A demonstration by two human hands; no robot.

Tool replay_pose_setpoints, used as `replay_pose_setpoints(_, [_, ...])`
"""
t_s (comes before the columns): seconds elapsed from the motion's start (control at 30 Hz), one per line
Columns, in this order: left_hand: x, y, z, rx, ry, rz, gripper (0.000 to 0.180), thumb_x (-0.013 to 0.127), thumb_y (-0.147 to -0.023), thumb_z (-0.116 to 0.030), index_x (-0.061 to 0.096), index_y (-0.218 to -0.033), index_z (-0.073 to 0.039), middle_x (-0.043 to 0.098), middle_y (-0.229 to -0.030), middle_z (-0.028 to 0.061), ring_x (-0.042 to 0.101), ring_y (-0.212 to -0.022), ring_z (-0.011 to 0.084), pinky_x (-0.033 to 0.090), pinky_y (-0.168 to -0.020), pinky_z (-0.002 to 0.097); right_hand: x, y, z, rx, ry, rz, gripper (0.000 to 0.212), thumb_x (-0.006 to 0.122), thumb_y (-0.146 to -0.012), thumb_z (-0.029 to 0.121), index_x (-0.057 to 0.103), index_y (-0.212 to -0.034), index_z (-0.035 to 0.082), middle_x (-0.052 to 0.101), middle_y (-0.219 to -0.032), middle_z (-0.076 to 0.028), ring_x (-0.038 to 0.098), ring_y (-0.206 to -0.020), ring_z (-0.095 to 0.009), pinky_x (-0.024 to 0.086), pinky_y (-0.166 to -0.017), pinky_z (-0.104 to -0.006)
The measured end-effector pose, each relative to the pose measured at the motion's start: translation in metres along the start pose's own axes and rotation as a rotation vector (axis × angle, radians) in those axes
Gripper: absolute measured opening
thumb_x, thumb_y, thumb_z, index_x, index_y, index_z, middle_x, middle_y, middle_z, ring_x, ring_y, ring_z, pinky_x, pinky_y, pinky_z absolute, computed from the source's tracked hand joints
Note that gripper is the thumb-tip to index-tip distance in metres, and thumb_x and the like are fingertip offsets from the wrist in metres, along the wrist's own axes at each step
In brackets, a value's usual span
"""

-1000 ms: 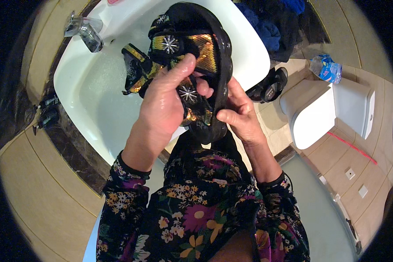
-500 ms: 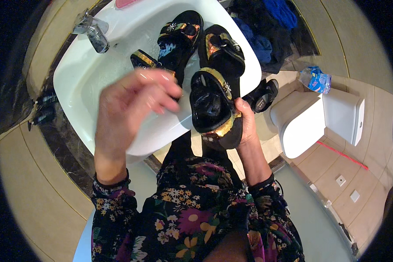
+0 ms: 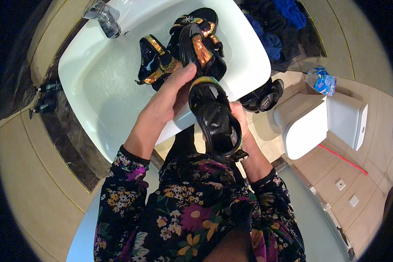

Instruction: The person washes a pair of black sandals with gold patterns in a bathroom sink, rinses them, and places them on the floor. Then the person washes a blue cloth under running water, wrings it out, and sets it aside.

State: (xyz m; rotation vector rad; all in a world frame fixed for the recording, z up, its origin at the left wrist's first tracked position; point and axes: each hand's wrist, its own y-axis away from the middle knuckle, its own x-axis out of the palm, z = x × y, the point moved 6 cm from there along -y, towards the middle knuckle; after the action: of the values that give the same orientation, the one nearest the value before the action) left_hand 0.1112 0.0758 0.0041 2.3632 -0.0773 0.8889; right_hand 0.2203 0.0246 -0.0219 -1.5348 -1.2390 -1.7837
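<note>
Free 0.5 s ago, the left hand (image 3: 170,98) now clamps the glossy black sandal with gold-sequinned straps (image 3: 210,117) alongside the right hand (image 3: 239,117), giving it 2-handed support over the near rim of the white ceramic basin (image 3: 85,107); the matching black-and-gold sandal (image 3: 167,68) lies inside.

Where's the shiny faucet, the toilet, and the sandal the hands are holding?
Faucet (image 3: 108,25): head view, on its spout.
Toilet (image 3: 309,125): head view, on its white lid.
Held sandal (image 3: 213,112): head view, on its glossy black middle.
</note>
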Motion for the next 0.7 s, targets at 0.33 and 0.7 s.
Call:
replay_pose_setpoints(0.33, [-0.022, -0.007, -0.026, 0.344, -0.117, -0.272, 0.051, 0.055, -0.077, -0.037, 0.043, -0.112, -0.001, 0.056, -0.091, 0.0097, 0.057, -0.078, 0.0176, 0.049, -0.068, 0.0287, 0.066, 0.017, 0.056, -0.653, 1.377, -0.310, 0.100, 0.068, -0.057, 0.058, 0.026, -0.132, 0.008, 0.043, -0.124, -0.016, 0.043, -0.112, -0.027, 0.037, -0.089, -0.0374])
replay_pose_setpoints(0.7, [-0.013, 0.004, -0.033, 0.425, -0.012, -0.112, 0.049, 0.045, -0.082, -0.042, 0.049, -0.107, 0.000, 0.058, -0.088, 0.0101, 0.057, -0.076, 0.0173, 0.047, -0.070, 0.0289, 0.048, 0.001, 0.059, -0.703, 0.838, -0.291, 0.039, 0.060, -0.071, -0.002, 0.048, -0.108, -0.003, 0.059, -0.091, -0.013, 0.059, -0.080, -0.018, 0.050, -0.073, -0.0283])
